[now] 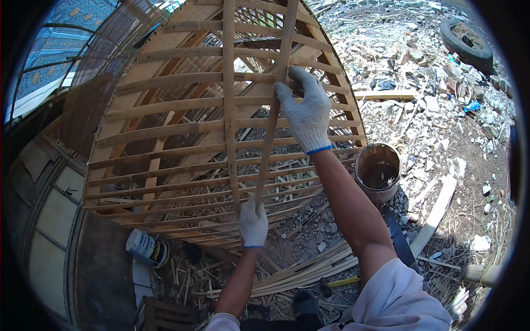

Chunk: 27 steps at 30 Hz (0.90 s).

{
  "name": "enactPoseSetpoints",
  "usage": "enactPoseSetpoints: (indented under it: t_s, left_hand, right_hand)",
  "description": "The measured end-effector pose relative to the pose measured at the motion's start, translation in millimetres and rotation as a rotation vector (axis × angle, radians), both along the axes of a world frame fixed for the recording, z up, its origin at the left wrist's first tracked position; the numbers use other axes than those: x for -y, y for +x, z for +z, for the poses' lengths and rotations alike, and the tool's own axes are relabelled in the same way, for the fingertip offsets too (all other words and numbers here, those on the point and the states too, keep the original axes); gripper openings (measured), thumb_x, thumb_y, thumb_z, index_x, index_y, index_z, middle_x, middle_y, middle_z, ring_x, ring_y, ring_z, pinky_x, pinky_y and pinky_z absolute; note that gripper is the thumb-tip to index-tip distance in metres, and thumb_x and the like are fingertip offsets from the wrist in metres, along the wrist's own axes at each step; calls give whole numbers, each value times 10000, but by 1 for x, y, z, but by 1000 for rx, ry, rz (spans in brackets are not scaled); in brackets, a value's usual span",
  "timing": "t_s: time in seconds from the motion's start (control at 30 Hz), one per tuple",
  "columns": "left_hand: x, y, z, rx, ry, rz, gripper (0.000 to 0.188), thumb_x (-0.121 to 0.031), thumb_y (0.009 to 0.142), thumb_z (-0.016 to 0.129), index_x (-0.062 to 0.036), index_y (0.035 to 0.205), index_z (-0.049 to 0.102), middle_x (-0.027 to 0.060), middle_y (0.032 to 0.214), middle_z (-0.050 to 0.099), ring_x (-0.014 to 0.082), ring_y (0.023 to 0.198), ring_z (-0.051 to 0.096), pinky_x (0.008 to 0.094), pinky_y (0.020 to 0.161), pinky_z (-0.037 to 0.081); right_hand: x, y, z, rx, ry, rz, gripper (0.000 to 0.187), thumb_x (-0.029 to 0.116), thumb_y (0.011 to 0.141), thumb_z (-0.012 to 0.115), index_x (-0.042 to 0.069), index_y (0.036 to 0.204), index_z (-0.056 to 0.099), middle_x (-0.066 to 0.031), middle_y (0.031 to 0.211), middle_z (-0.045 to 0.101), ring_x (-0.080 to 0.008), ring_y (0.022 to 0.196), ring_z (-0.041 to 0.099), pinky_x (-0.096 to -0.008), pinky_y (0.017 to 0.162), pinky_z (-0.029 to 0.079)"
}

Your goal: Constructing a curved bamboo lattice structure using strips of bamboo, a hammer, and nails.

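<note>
A long, narrow wooden slat runs at a slant over a large curved frame of wooden strips. My right hand, in a white knit glove with a blue cuff, grips the slat's upper part between thumb and fingers. Lower down, my left hand, gloved the same way, is closed around its bottom end. Just left of it, another upright slat crosses the many curved cross strips. The left hand's fingertips are partly hidden behind the wood.
Right of the frame stands a rusty metal bucket, beside a dark flat blade. Loose wooden strips lie near my feet. A white and blue plastic tub is at the lower left. Rubble and an old tire lie beyond.
</note>
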<state>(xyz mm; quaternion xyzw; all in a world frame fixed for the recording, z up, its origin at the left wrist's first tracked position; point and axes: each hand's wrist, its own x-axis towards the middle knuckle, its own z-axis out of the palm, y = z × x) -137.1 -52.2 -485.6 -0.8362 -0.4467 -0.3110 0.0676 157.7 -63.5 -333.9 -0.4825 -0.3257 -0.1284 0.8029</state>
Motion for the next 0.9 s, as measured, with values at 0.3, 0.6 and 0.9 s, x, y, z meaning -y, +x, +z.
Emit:
enactPoseSetpoints:
  t_s: [0.3,0.6,0.9]
  left_hand:
    - [3,2,-2,43,-6,25,437,-169,977,644,-120,1406,574,189,1029,649,385,930,666,493,807,533]
    - [3,5,-6,28,-12,57,415,-166,972,661,-128,1380,594,179,1007,658,382,902,669,491,791,536]
    - [28,-2,-40,229,-246,52,587,-136,979,636,-9,1512,427,216,1469,516,356,1333,532,425,1099,438]
  right_hand:
    - [-18,-20,19,111,80,63,393,160,889,737,63,1256,635,-158,1144,680,-328,1017,696,-436,868,558]
    - [-23,-17,20,145,67,-4,410,165,913,742,39,1292,651,-136,1131,701,-248,961,729,-370,840,591]
    - [-29,-16,20,122,86,25,389,191,902,732,61,1265,678,-143,1130,712,-302,959,716,-403,842,579]
